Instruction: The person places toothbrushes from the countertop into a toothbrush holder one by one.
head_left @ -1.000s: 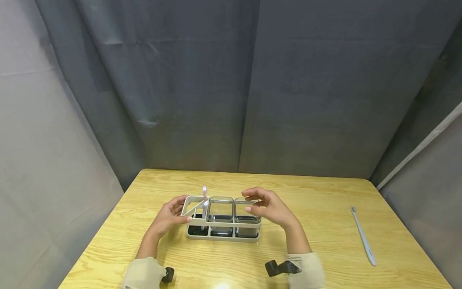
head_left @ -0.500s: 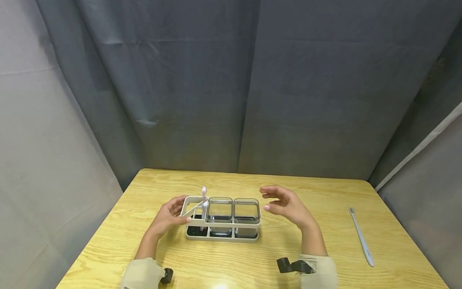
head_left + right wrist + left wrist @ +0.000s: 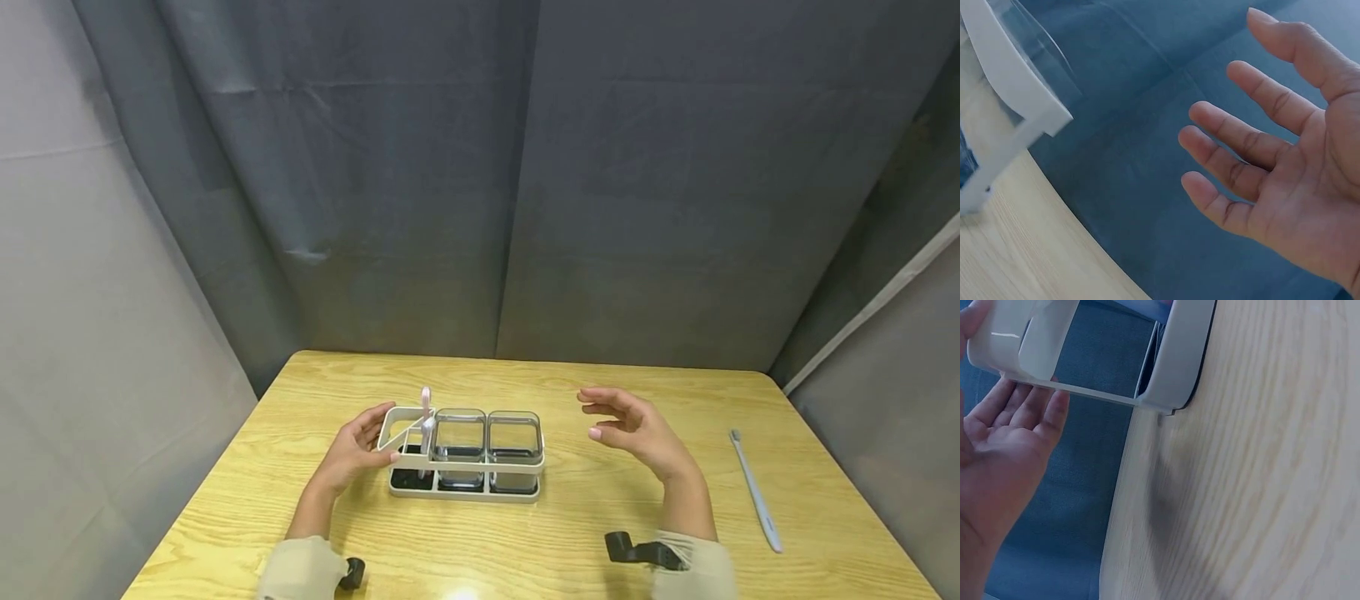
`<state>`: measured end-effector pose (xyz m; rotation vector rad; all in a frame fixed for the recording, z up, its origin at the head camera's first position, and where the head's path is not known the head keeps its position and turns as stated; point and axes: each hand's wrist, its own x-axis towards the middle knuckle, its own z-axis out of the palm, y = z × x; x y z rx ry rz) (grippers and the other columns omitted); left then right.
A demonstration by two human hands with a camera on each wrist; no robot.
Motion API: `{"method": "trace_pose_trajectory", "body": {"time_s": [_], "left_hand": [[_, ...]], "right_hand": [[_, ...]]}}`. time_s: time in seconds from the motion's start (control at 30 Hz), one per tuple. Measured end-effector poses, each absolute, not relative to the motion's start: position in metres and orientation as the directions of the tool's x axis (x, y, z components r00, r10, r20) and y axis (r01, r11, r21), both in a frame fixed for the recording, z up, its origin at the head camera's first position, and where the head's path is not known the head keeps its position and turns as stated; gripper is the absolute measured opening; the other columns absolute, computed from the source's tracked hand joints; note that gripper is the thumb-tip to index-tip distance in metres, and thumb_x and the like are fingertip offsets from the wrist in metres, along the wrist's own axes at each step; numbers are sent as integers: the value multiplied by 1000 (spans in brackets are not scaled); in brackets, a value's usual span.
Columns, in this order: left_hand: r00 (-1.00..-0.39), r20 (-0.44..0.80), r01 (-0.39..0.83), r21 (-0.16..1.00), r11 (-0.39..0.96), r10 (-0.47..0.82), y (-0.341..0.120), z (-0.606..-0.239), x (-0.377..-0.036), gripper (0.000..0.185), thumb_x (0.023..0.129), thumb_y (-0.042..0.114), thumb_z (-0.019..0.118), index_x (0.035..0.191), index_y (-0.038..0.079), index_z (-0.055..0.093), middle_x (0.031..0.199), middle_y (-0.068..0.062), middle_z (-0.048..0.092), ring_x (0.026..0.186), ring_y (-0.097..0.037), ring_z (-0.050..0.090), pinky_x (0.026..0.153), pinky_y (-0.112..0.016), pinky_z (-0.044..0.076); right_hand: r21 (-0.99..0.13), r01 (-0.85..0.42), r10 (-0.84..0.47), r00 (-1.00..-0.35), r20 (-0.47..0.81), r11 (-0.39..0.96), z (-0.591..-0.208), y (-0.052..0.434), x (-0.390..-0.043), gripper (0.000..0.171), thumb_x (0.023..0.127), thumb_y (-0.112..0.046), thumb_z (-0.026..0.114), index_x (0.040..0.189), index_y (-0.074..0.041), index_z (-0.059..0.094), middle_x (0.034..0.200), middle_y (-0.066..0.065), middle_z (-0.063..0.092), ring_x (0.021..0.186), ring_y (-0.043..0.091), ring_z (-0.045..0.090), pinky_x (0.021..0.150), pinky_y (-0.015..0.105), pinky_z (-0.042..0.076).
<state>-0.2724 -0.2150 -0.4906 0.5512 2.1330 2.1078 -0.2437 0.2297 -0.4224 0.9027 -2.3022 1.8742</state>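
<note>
At its left end, the left hand [image 3: 355, 450] grips the rack [image 3: 468, 468]! Well apart, the right hand [image 3: 639, 429] hovers, fingers loosely parted.

Grey curtains [image 3: 637, 183] hang behind; wooden table [image 3: 480, 537] in front.

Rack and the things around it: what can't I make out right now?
Left hand: left edge of the left wrist view cuts off part of its thumb.
Rack: cut off by the left wrist view's top edge.
Pink item: lower part hidden in the head view, seemingly behind the pale item.
Toothbrush: bristles too small in the head view.
</note>
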Motion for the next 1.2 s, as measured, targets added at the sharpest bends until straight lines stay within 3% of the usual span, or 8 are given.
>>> {"method": "trace_pose_trajectory", "body": {"time_s": [0.27, 0.5, 0.77, 1.0, 1.2], "left_hand": [[-927, 180, 179, 983, -35, 329, -215, -493, -274, 80, 72, -4, 76, 140, -3, 34, 138, -25, 39, 129, -42, 30, 102, -38, 31], [-930, 167, 166, 986, -32, 328, -215, -494, -275, 79, 72, -4, 76, 140, -2, 35, 137, -25, 40, 129, -43, 30, 101, -41, 33], [-926, 171, 168, 985, -37, 337, -216, -492, -275, 78, 72, -4, 75, 139, -2, 35, 138, -25, 39, 128, -41, 32, 101, -40, 33], [-925, 168, 165, 985, -38, 342, -216, -490, -275, 78, 72, -6, 75, 139, -3, 35, 137, -26, 40, 128, -43, 31, 102, -42, 32], [-929, 157, 157, 987, -27, 335, -216, -492, -275, 78, 72, -5, 75, 139, -2, 35, 136, -25, 40, 128, -42, 32, 101, -39, 34]], "right_hand": [[-885, -448, -353, -854, 381, 129, -428, 250, -240, 48, 86, 3, 62, 131, 8, 44, 127, 31, 45, 112, 30, 49, 86, 26, 47], [-882, -444, -340, -864, 372, 161, -431, 272, -238, 45, 88, 2, 60, 131, 6, 45, 126, 13, 52, 111, 28, 51, 84, 26, 48], [-891, -364, -263, -918, 295, 271, -437, 300, -232, 40, 90, -6, 61, 126, 7, 48, 124, 21, 51, 107, 23, 54, 80, 25, 48], [-887, -333, -235, -935, 266, 320, -444, 322, -229, 38, 92, -7, 59, 125, 7, 47, 119, -3, 54, 104, 22, 55, 79, 23, 47], [-901, -304, -216, -945, 245, 309, -450, 337, -227, 38, 92, -5, 58, 127, 5, 46, 119, -4, 54, 103, 15, 56, 79, 20, 47]]}}
